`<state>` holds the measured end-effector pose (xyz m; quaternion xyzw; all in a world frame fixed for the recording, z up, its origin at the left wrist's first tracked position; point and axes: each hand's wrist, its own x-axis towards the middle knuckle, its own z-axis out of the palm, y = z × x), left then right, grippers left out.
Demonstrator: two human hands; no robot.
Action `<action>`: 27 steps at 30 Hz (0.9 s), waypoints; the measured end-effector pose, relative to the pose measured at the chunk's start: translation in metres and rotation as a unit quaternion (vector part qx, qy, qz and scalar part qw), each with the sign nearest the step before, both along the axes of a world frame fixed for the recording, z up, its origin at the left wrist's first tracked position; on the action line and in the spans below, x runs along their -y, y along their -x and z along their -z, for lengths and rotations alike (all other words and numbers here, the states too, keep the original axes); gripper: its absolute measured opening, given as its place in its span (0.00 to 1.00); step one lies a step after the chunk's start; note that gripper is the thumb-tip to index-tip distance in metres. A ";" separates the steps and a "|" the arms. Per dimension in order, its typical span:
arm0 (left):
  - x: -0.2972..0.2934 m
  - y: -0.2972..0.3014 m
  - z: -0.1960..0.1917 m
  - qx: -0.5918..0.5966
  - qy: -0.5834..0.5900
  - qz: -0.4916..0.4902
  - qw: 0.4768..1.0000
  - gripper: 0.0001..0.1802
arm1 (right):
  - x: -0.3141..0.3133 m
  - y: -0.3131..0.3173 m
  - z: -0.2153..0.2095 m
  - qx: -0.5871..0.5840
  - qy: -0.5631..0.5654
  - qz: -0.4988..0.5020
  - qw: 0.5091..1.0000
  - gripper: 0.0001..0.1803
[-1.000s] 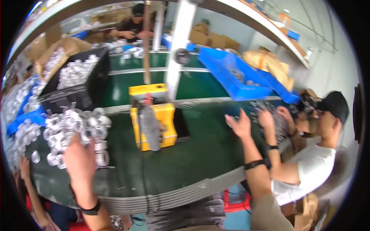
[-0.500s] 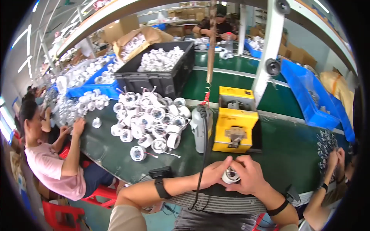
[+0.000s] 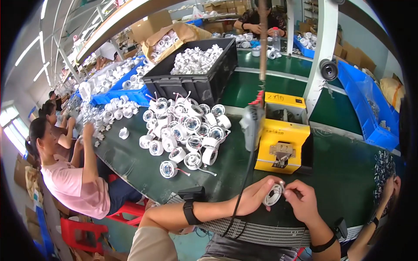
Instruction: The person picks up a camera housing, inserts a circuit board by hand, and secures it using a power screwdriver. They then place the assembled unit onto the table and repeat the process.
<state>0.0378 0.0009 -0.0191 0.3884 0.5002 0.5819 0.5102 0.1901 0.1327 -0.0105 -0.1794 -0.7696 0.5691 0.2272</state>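
My left hand [image 3: 257, 195] is closed around a white round lamp housing [image 3: 273, 195], its ring-shaped open side facing up. On the other side of it, my right hand [image 3: 302, 200] has thumb and forefinger pinched together close to the housing's rim. Whatever sits in that pinch is too small to make out. Beyond my hands stands a yellow box [image 3: 283, 148] with a metal fitting on its front. Next to it a grey electric screwdriver [image 3: 251, 126] hangs from a coiled cord. A heap of similar white lamp housings [image 3: 191, 130], some with wires, lies to the left.
A black crate [image 3: 196, 82] of small white parts stands behind the heap. Blue bins [image 3: 126, 95] line the left, and another blue bin [image 3: 370, 108] stands far right. Co-workers sit at the left, the right and across the green table [image 3: 226, 182]. The screwdriver's black cable crosses my left forearm.
My right hand has come away from around the housing to pinch at its rim. The housing is now tilted, more of its ring showing. The whole view has shifted, moving the scene rightward.
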 end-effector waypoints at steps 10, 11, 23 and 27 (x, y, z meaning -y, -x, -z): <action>-0.002 0.016 -0.012 0.266 0.051 0.026 0.962 0.26 | 0.002 0.014 -0.005 -0.094 -0.274 -0.007 0.957 0.08; -0.001 0.016 -0.013 0.266 0.058 0.028 0.962 0.26 | 0.004 0.015 -0.002 -0.093 -0.273 0.001 0.958 0.08; -0.008 0.005 -0.004 0.244 0.029 0.045 0.968 0.24 | 0.014 0.002 0.002 -0.056 -0.161 0.041 0.984 0.05; -0.010 0.002 0.000 0.230 0.025 0.081 0.969 0.22 | 0.016 0.000 -0.005 -0.015 -0.141 0.066 0.988 0.06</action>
